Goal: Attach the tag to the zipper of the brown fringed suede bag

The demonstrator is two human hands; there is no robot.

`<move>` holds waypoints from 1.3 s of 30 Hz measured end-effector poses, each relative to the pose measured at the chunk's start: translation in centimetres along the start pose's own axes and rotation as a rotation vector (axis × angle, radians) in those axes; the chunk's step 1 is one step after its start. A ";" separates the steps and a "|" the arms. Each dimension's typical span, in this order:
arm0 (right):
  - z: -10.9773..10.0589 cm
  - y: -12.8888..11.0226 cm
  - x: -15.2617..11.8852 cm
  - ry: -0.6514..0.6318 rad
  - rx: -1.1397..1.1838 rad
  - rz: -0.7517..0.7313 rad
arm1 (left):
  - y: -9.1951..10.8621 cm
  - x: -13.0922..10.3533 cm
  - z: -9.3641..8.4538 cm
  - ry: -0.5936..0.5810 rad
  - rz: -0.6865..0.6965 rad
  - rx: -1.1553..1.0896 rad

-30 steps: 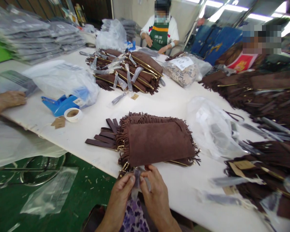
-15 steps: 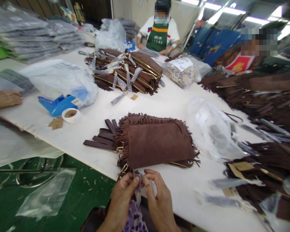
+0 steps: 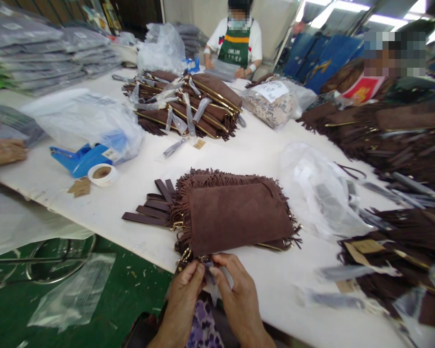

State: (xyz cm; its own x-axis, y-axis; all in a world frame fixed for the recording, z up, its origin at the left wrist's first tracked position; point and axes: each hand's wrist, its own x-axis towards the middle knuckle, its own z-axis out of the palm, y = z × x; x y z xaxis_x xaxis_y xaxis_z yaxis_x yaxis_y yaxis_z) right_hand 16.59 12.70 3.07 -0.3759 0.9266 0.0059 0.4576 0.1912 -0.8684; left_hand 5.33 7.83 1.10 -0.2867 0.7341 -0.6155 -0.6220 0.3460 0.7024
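A stack of brown fringed suede-like bags [image 3: 239, 217] lies at the near edge of the table, dark wrist straps [image 3: 152, 215] sticking out on its left. Just below its front corner, my left hand [image 3: 184, 292] pinches a small clear plastic sleeve [image 3: 212, 287] between thumb and fingers. My right hand [image 3: 237, 295] grips the same sleeve from the other side, thumb and index finger closed. A gold clasp [image 3: 184, 256] sits beside my left fingertips. What is inside the sleeve is partly hidden by my fingers.
A blue tape dispenser [image 3: 78, 159] and a white tape roll [image 3: 102, 174] lie to the left. More brown bags [image 3: 188, 104] are piled behind, others [image 3: 420, 232] at right near a crumpled plastic bag [image 3: 311, 188]. A co-worker [image 3: 235, 43] in a green apron stands opposite; another person's hand [image 3: 5, 152] rests at left.
My hands have moved slightly up toward the bag's corner, and less of the plastic sleeve shows between them. A second hand of the person at left has come into view.
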 end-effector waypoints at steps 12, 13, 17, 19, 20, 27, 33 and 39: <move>0.1 -0.3 0.0 0.011 -0.032 0.089 | -0.4 -0.1 0.1 -0.182 0.011 -0.146; 0.1 -0.3 0.0 0.021 -0.035 0.092 | -0.4 -0.1 0.2 -0.194 0.010 -0.155; 0.0 -0.1 0.0 0.013 -0.071 0.065 | 0.1 -0.2 0.3 -0.207 0.032 -0.148; 0.0 0.0 -0.1 0.013 -0.110 0.025 | 0.3 -0.3 0.2 -0.203 0.035 -0.125; 0.0 0.0 -0.2 0.023 -0.135 0.004 | 0.3 -0.3 0.2 -0.201 0.034 -0.116; 0.3 -0.2 -0.3 0.129 -0.279 -0.081 | 0.2 -0.8 0.5 -0.190 0.009 -0.134; 0.7 -1.1 0.0 0.093 -0.270 -0.138 | 0.3 -0.5 0.7 -0.133 -0.010 -0.239; 0.1 -1.2 0.2 -0.008 -0.121 -0.036 | 0.7 -0.2 -0.5 -0.136 -0.001 -0.232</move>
State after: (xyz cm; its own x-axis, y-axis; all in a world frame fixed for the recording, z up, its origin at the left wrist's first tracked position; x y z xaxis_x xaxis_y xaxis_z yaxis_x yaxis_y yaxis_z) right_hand 15.95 12.62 4.04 -0.4006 0.9157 0.0318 0.5370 0.2627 -0.8016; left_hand 4.64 7.64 1.52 -0.1950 0.8112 -0.5513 -0.7768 0.2154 0.5918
